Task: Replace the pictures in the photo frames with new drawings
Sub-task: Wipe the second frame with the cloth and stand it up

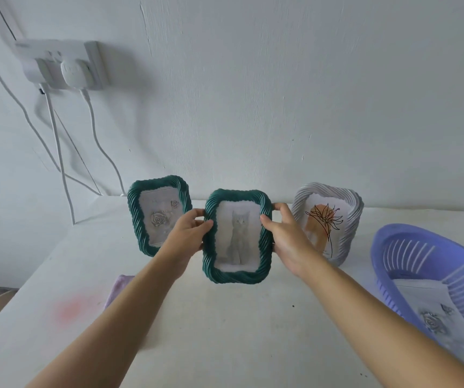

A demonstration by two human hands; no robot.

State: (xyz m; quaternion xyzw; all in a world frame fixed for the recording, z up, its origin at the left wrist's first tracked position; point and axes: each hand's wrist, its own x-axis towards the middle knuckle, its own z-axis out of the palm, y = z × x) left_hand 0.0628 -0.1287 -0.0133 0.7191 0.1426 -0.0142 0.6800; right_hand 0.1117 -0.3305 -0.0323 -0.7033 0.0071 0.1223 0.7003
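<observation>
Hands hold one photo frame from both sides. The green frame with the cat picture point(237, 236) is upright over the middle of the desk point(225, 331), its front to the person. The left hand point(187, 233) takes its left edge, and the grip is closed there, with the thumb on the front and the fingers behind. The right hand point(286, 236) has the same closed grip on the right edge.

Behind, near the far edge of the desk by the wall, stand two other frames. A green frame with a rose picture point(156, 214) is to the left and a white frame with a flower drawing point(328, 222) to the right.

At the right edge of the desk lies a purple basket point(379, 264) with a sheet with a rose point(432, 317) inside. A lilac cloth point(120, 287) lies beside the left forearm.
</observation>
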